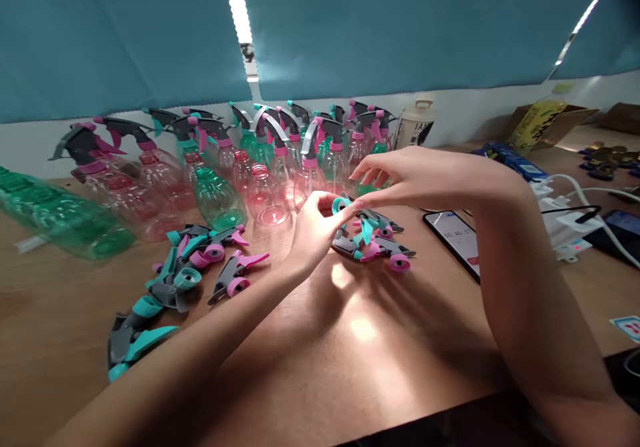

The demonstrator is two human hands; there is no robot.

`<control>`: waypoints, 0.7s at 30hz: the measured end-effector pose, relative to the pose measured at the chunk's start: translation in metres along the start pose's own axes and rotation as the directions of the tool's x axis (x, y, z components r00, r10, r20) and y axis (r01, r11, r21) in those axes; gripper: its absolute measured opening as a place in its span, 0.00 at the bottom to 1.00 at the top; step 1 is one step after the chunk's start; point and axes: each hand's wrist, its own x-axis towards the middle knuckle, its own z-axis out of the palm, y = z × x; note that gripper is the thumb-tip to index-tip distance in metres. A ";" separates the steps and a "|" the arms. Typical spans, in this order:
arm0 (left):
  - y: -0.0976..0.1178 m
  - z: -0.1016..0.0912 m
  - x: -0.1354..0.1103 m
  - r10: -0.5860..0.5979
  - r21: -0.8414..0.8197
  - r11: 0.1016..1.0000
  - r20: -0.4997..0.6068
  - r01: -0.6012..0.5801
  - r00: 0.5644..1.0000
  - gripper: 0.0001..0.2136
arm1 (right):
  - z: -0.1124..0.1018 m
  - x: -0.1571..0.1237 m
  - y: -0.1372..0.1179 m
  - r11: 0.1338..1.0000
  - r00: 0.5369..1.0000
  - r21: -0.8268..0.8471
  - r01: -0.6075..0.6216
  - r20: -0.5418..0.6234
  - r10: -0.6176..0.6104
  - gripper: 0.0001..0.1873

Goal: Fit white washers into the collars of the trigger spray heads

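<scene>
My left hand (313, 230) is closed around a spray trigger head with a teal collar (341, 205), held just above the wooden table (360, 340). My right hand (400, 179) reaches in from the right and pinches the same head with thumb and forefinger; its other fingers are spread. Directly below the hands lies a small pile of grey trigger heads with teal and pink parts (377, 247). A clear bottle without a head (273, 223) stands just left of my left hand.
More loose trigger heads (185, 270) lie at the left. Pink, green and clear spray bottles (280, 153), several with heads fitted, stand along the back; green bottles (60, 217) lie on their sides far left. A phone (457, 237), white cables and a charger (563, 217) sit right.
</scene>
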 end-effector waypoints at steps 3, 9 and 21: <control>-0.019 0.015 0.004 0.137 0.251 0.959 0.002 -0.133 0.991 0.14 | -0.002 -0.001 0.010 1.000 0.998 -0.016 0.003 -0.066 -0.004 0.24; -0.041 0.011 -0.007 0.235 0.498 0.823 0.142 -0.275 0.961 0.14 | 0.000 0.002 0.017 0.999 0.998 -0.030 -0.018 -0.063 0.016 0.23; -0.035 0.020 -0.004 0.190 0.790 0.536 0.231 -0.298 0.954 0.20 | -0.002 0.011 0.016 0.985 0.974 -0.036 -0.166 0.147 0.170 0.28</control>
